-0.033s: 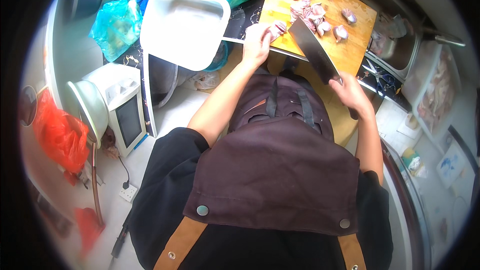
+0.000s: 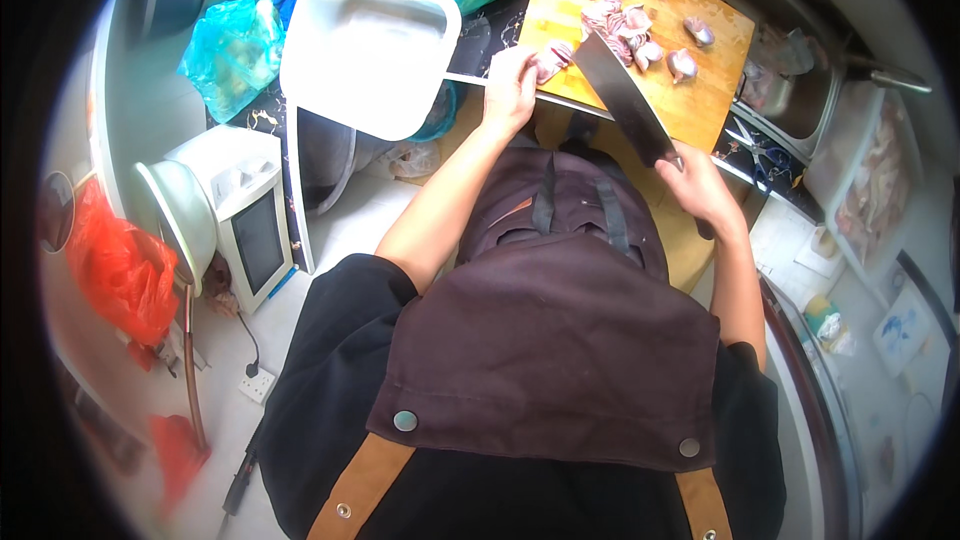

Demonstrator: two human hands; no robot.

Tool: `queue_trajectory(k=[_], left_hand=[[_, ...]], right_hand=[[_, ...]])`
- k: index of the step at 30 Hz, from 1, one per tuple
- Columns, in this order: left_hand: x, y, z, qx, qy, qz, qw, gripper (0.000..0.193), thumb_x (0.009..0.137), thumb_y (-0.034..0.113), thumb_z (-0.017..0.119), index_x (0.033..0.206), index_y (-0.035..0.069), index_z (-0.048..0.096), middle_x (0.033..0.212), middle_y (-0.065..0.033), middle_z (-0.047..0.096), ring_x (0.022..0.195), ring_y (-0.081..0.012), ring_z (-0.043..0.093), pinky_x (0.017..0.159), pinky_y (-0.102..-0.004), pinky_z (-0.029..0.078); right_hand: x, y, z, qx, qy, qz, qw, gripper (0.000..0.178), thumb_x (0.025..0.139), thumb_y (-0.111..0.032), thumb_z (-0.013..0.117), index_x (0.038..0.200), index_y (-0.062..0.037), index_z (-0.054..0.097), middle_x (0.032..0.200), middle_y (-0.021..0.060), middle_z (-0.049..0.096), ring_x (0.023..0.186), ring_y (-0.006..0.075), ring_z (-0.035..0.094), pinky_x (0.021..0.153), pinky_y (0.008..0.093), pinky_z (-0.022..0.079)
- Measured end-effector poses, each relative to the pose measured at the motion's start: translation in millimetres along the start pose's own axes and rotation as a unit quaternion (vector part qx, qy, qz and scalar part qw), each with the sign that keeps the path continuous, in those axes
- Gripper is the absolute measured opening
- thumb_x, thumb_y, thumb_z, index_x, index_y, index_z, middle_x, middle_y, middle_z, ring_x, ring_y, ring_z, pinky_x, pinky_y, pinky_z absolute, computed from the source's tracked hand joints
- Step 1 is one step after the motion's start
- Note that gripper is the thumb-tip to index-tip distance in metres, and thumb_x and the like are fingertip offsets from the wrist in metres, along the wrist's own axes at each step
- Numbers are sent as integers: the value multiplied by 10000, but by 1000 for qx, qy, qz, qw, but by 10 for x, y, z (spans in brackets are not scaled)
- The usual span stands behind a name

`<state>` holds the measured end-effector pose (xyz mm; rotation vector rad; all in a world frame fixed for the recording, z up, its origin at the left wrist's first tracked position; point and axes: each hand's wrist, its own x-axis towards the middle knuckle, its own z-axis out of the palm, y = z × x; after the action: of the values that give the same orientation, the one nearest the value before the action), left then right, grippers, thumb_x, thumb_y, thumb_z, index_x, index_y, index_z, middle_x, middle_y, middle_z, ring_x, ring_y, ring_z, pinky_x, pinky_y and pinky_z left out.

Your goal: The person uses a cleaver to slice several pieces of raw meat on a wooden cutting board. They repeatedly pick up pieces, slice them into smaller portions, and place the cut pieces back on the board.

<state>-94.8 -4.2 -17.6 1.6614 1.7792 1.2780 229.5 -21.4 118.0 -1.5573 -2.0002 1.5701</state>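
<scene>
My right hand (image 2: 698, 190) is wrapped round the handle of a broad dark cleaver (image 2: 632, 105). Its blade slants up and left over the wooden cutting board (image 2: 685, 118), the far end close to a pink-purple piece of meat (image 2: 554, 62), apparently a gizzard, at the board's near left edge. The fingers of my left hand (image 2: 512, 85) are closed on that piece's left side. Beyond the blade lies a small heap of similar, partly sliced gizzards (image 2: 628, 28). Two more gizzards (image 2: 682, 65) sit apart to its right, looking uncut.
A white basin (image 2: 400, 105) stands left of the board, with teal plastic bags (image 2: 235, 55) around it. To the right are a metal sink (image 2: 800, 120), scissors (image 2: 757, 152) and a clear tub of meat (image 2: 875, 170). Below left stands a white microwave (image 2: 250, 210).
The cleaver's far end has shifted very slightly left, toward the gizzard under my left hand. All else looks the same.
</scene>
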Motion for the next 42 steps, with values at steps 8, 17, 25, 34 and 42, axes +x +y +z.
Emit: queue_trajectory(k=[8, 17, 25, 34, 42], left_hand=[[45, 69, -78, 37, -75, 16, 996, 194, 863, 27, 748, 1054, 41, 721, 1020, -147, 682, 964, -339, 663, 835, -420, 548], [53, 218, -99, 51, -95, -5, 994, 266, 882, 49, 754, 1145, 85, 750, 1109, -149, 697, 1028, -362, 659, 878, -421, 552], [45, 61, -13, 82, -78, 32, 993, 300, 831, 12, 735, 1120, 92, 758, 1075, -140, 689, 1027, -362, 645, 888, -434, 539], [34, 87, -32, 68, -71, 55, 994, 340, 773, -51, 692, 1084, 77, 743, 1044, -138, 677, 998, -357, 641, 878, -447, 548], [-8, -20, -52, 117, -89, 46, 988, 282, 818, 14, 707, 1097, 54, 714, 1097, -159, 679, 1022, -380, 646, 889, -457, 535]], right_hand=[[272, -707, 681, -107, 38, 6, 993, 365, 971, -114, 576, 1327, -29, 586, 1005, 276, 691, 926, 477, 672, 812, 530, 537], [237, -585, 777, -199, 57, -39, 978, 288, 963, -121, 549, 1236, -33, 571, 889, 222, 667, 766, 429, 688, 706, 537, 562], [694, -622, 904, -199, 79, -65, 975, 150, 953, -119, 535, 1059, -16, 560, 863, 240, 692, 804, 428, 696, 736, 531, 556], [437, -572, 860, -190, 22, 12, 981, 153, 953, -99, 521, 1051, 13, 558, 838, 285, 688, 796, 466, 695, 739, 556, 561], [906, -402, 1005, -128, 38, -18, 991, 271, 929, -73, 536, 1169, 43, 586, 987, 329, 683, 974, 498, 672, 869, 546, 535]])
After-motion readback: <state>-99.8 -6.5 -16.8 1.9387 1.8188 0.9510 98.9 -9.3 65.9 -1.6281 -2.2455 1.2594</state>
